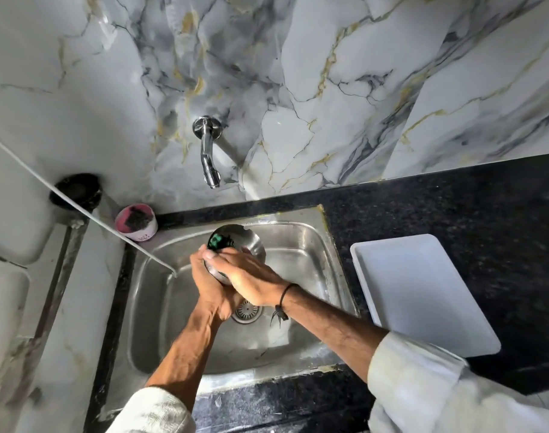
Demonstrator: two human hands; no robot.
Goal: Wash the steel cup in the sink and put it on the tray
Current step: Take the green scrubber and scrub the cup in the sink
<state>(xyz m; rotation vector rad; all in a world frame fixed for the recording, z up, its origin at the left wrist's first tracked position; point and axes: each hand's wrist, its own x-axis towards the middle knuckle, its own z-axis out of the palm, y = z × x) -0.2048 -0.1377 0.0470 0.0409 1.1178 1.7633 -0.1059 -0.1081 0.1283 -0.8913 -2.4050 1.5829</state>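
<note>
A steel sink [298, 245] is set into a dark speckled table [454, 207], with one wall tap [208, 151] above its back edge. One white tray [423, 292] lies bare on the table just beside the sink's right edge. Over the sink's middle, both hands meet around one steel cup [242, 242], tilted mouth-up. The left hand [210, 289] cups it from below, fingers clenched on it; the right hand [248, 276] wraps over its side. Something green [218, 240] sits inside the cup

White sleeves [423, 379] are rolled up both forearms, and a thin black cord band [286, 292] circles the right wrist.
</note>
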